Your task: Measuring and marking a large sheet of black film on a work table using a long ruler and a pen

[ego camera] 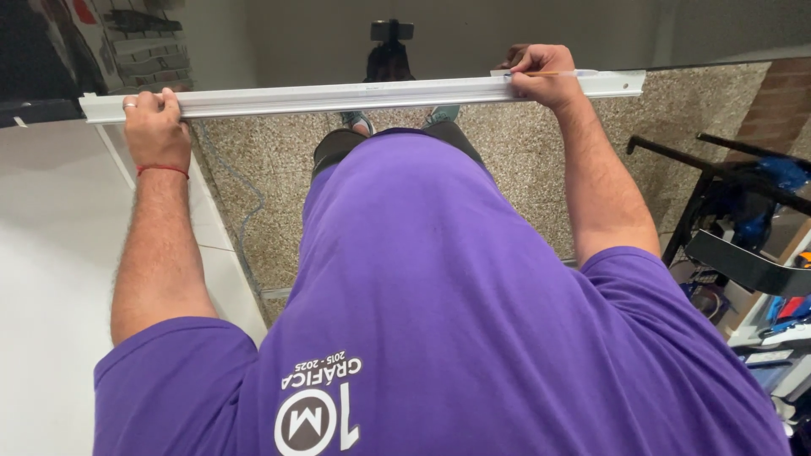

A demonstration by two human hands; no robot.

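I hold a long white metal rail (355,95) level in front of my purple-shirted body. My left hand (156,127), with a ring and a red thread bracelet, grips the rail near its left end. My right hand (547,78) rests on the rail near its right end and pinches a thin pen (564,73), which lies along the rail's top face with its tip pointing right. A small hole shows at the rail's right end. My shoes (359,123) peek out beyond the rail, on the floor below.
A speckled stone floor (507,160) lies below. A white surface (51,253) runs along the left. A black stand (391,42) is beyond the rail. A black metal frame (718,219) and blue items (781,173) crowd the right side.
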